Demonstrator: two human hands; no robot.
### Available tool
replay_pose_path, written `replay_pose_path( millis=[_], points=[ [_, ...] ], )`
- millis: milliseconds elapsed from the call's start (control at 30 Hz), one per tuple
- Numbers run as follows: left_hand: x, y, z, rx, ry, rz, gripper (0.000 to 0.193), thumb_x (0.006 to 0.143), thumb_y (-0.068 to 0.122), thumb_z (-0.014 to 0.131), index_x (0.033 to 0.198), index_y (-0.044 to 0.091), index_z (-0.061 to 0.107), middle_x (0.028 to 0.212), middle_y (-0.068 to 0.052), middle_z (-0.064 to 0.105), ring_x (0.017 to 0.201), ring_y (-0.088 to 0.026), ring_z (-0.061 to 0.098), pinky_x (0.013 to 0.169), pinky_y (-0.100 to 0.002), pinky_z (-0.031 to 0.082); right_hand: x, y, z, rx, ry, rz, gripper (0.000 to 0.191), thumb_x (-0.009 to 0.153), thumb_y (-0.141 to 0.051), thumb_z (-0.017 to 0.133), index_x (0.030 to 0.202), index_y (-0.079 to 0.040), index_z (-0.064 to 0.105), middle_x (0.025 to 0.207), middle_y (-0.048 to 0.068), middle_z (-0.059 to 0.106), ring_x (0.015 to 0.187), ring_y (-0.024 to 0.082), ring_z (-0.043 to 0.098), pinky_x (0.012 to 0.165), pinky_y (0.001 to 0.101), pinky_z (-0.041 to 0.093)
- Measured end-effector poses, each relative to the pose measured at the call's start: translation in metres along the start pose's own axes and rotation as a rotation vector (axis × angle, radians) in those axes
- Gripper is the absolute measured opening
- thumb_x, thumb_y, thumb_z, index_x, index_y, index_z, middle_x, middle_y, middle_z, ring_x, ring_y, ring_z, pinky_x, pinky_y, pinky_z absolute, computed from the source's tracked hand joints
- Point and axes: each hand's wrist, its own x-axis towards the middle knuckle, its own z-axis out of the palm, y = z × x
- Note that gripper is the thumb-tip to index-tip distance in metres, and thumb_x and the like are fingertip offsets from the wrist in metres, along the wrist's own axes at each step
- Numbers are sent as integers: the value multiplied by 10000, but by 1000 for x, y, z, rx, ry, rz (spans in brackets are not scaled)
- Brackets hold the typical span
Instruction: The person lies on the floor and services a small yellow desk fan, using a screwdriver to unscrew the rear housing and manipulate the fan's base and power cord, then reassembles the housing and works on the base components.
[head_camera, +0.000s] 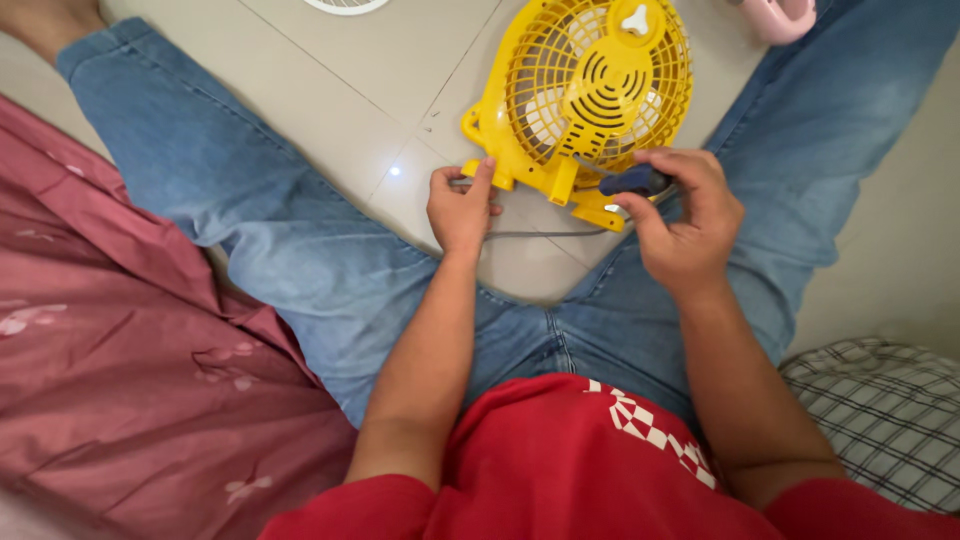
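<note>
Left hand (461, 208) pinched the yellow fan (585, 100) base on the floor (340, 90); right hand (685, 215) gripped a dark-handled screwdriver (632, 181)

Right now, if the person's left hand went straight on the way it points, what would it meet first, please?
The left hand points up-frame; it would probably meet the yellow fan at its base corner first, which its fingertips already seem to touch.

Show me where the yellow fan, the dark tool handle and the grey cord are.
yellow fan (600, 85): head view, on the rear grille.
dark tool handle (630, 181): head view, on the middle of the grip.
grey cord (545, 234): head view, on its stretch over the floor.
</note>
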Motion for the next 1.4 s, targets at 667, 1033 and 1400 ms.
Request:
replay_pose_path(
  millis=[667,1033,1400],
  points=[
    [1,0,-4,12,-26,3,547,804,426,818,1094,41,561,701,-54,707,481,-134,673,424,-283,484,1,-24,17,-320,34,-176,471,800,-186,984,1166,-24,737,1109,142,581,932,256,600,806,340,527],
    [3,-5,-6,31,-38,38,558,807,441,809,1119,50,562,713,-47,711,500,-133,687,447,-276,501,12,-49,17,-335,-13,-183,314,853,-62,897,1090,-29,693,1083,102,681,987,288,639,827,380,531],
    [4,-9,-6,27,-48,22,553,822,447,807,1120,51,562,733,-44,709,497,-124,680,396,-269,468,6,-36,16,-233,69,-145,343,787,-75,954,1015,-47,699,1062,129,648,1003,294,610,896,382,507]
  ],
)
